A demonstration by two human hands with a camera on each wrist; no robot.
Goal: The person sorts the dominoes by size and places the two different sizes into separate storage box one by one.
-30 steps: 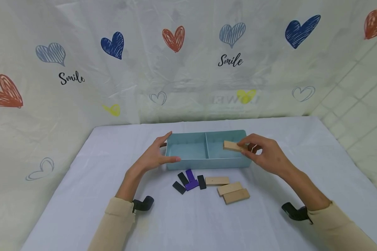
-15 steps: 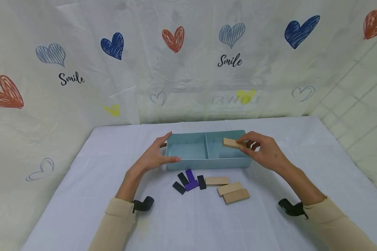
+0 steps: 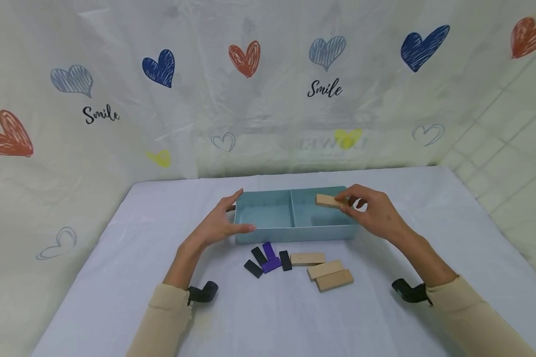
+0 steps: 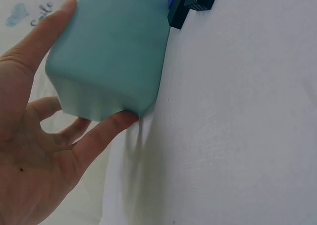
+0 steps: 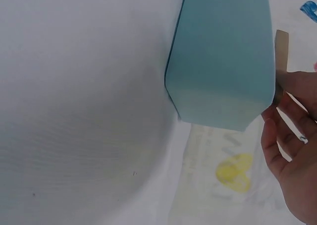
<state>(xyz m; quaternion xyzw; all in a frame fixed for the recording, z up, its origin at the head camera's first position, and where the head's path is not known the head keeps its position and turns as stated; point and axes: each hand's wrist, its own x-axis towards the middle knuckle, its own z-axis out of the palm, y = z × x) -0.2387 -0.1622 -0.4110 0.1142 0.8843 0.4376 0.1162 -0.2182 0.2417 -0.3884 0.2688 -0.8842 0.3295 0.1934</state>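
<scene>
Right hand point(image 3: 375, 212) has fingers clamped on the right end of a wooden block point(image 3: 326, 201), over the divided tray's point(image 3: 295, 234) right compartment, toward the surface's point(image 3: 250, 317) far edge. Probably light, stiff, grippy; an end pinch should do. Left hand point(image 3: 215, 223) grips the tray's left end.

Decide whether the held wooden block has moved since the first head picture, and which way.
Yes: against the blue tray, the wooden block shows slightly higher, nearer the back rim; whether lifted or moved back, I cannot tell.
</scene>
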